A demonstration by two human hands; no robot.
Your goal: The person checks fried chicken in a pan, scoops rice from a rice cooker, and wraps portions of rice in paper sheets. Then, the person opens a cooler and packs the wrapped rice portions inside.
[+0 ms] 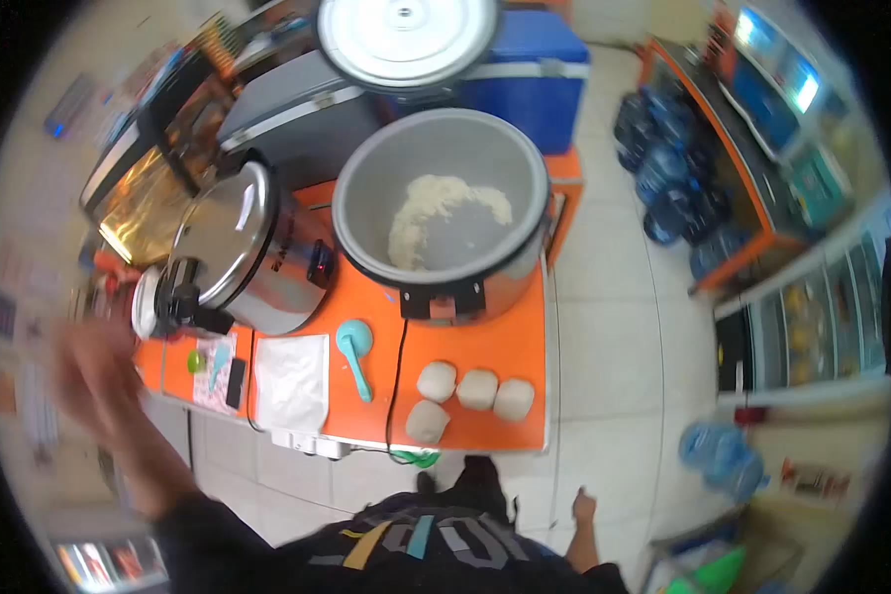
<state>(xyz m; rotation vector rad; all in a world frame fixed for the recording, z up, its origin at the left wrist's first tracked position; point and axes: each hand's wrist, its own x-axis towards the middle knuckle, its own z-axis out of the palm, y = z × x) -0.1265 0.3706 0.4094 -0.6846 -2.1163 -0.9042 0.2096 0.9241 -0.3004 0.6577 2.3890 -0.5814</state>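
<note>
My left hand [94,371] is raised at the left, smeared by motion, so its fingers cannot be made out. It is nearest a closed steel rice cooker [267,262] and a white-lidded jar [147,303]. My right hand [584,507] hangs low beside my body, away from the table, its fingers curled with nothing visible in them. A large open rice cooker [441,193] holds some whitish rice [416,223] along one side of its grey pot. Several pale, rounded bundles [477,390] sit near the table's front right corner. A turquoise rice scoop [355,351] lies left of them.
The orange table [376,431] also bears a white cloth [292,382], a dark phone-like object [236,383] and a black cable [397,381]. Blue and grey cool boxes [530,74] stand behind. Blue water bottles [668,163] and a glass-fronted cabinet [812,307] line the right side.
</note>
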